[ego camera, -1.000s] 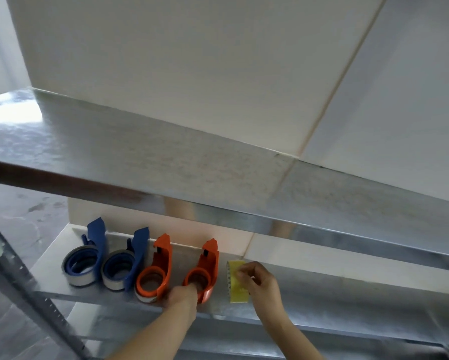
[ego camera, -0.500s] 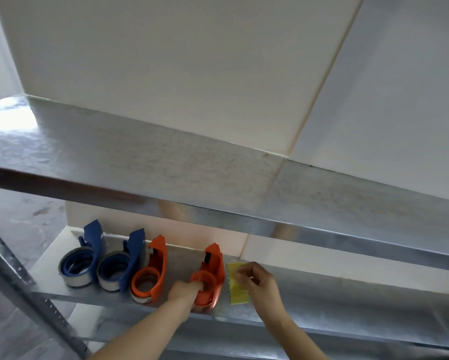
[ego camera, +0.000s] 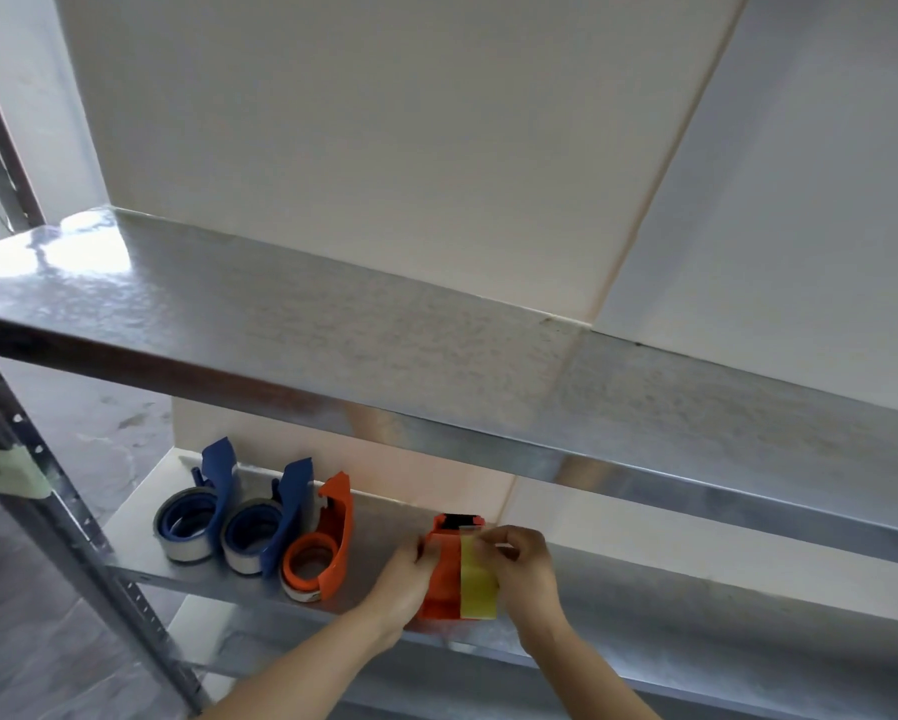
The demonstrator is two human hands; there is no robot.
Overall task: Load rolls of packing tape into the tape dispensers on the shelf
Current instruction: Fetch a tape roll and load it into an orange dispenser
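The left hand [ego camera: 403, 582] gripped the left side of an orange tape dispenser [ego camera: 444, 574], with its fingers curled against the housing. The right hand [ego camera: 522, 569] was closed in a pinch on the upper end of a yellow tape strip [ego camera: 478, 584], thumb and fingertips pressed together near the top of the dispenser. The strip hung down the right front face of the dispenser and ended near its lower edge. A black part showed at the top of the dispenser; its detail could not be made out. Whether a roll sat inside this dispenser could not be told, as the hands and the housing hid the hub.

The held dispenser stood on the lower shelf [ego camera: 384, 532], a bare metal surface, near the front edge. To its left, apart from it, a second orange dispenser [ego camera: 322, 556] lay on the same shelf with a roll in its ring. Just beside that one stood two blue dispensers, the nearer blue dispenser [ego camera: 262, 530] and the far-left blue dispenser [ego camera: 197, 517], each loaded with a roll and close to its neighbour.

Above, the upper shelf [ego camera: 332, 335] spanned the view. A perforated metal upright [ego camera: 88, 532] ran down the left side, and white wall panels [ego camera: 384, 148] stood behind the shelving.
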